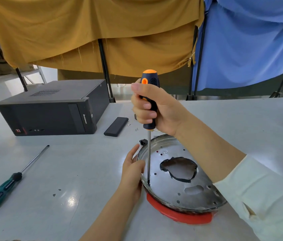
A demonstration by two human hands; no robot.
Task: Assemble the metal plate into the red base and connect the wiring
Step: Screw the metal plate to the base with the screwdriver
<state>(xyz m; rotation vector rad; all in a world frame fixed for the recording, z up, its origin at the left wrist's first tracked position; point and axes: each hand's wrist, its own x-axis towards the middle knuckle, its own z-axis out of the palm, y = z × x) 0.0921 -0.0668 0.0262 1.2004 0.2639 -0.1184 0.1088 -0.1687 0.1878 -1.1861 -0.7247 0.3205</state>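
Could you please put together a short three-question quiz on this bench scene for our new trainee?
1. True or false: the right hand holds the orange-and-black screwdriver upright with its tip on the metal plate.
2. What does the left hand touch? A) the green screwdriver B) the plate's left rim C) the computer case
3. Fill in: the plate sits on the ____ base.

Key
1. True; the tip meets the plate near its left edge.
2. B; the green screwdriver lies untouched on the table, far left.
3. Red; it shows under the plate's near edge.
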